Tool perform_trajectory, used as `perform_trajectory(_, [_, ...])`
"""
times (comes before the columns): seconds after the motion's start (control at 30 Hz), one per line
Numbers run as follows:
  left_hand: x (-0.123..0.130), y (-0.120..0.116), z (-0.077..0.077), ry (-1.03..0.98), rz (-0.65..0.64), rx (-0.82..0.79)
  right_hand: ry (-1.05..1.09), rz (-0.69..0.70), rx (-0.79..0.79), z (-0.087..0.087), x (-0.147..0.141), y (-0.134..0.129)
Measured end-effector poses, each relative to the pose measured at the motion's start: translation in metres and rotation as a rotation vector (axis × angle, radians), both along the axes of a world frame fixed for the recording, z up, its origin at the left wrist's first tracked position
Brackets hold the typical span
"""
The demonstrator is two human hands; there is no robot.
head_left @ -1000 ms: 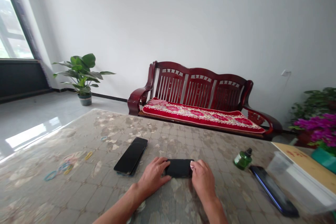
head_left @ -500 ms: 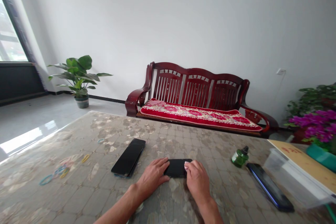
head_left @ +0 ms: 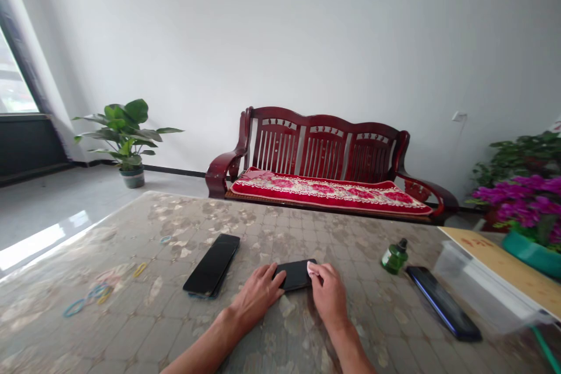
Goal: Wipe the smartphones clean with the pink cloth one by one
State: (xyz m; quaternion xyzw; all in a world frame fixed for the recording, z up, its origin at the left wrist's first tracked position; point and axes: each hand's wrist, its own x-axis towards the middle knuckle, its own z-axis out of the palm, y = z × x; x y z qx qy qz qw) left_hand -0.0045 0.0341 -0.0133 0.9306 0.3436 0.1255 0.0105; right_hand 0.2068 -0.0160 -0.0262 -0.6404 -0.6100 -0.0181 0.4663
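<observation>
A black phone [head_left: 294,276] lies on the patterned tablecloth [head_left: 144,315] between my hands, slightly tilted up to the right. My left hand [head_left: 261,288] rests on its left end, fingers spread over the edge. With pinched fingers, my right hand [head_left: 328,287] holds a small white cloth [head_left: 312,269] against the phone's right end. Left of my hands lies a larger dark phone [head_left: 212,265], apparently on top of another flat thing. To the right stand a green bottle [head_left: 394,258] with a black top and a dark phone with a blue edge [head_left: 443,304].
Several coloured bands [head_left: 99,292] lie on the left of the table. At the right are a clear plastic box [head_left: 468,286] with a tan board [head_left: 499,263] on it and a teal pot [head_left: 528,251] of purple flowers. A red wooden bench [head_left: 326,152] stands beyond the table.
The phone between my hands has turned a little, its right end now farther from me. My left fingers have shifted onto its near edge. The whole view has moved slightly.
</observation>
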Motion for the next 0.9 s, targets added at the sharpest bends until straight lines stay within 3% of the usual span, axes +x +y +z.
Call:
perform_trajectory(0.27, [-0.004,0.010,0.029,0.023,-0.060,-0.113,0.159,-0.001,0.120,0.009,-0.002,0.001])
perform_trajectory(0.37, [-0.007,0.015,0.033,0.009,-0.044,-0.152,0.231,-0.006,0.155,0.015,-0.003,0.002])
perform_trajectory(0.67, [0.003,0.019,0.014,-0.088,0.089,-0.141,0.384,-0.010,0.152,0.020,-0.007,0.002])
perform_trajectory(0.9, [0.008,0.012,0.000,-0.263,0.008,-0.178,0.360,0.001,0.142,0.018,-0.011,0.002])
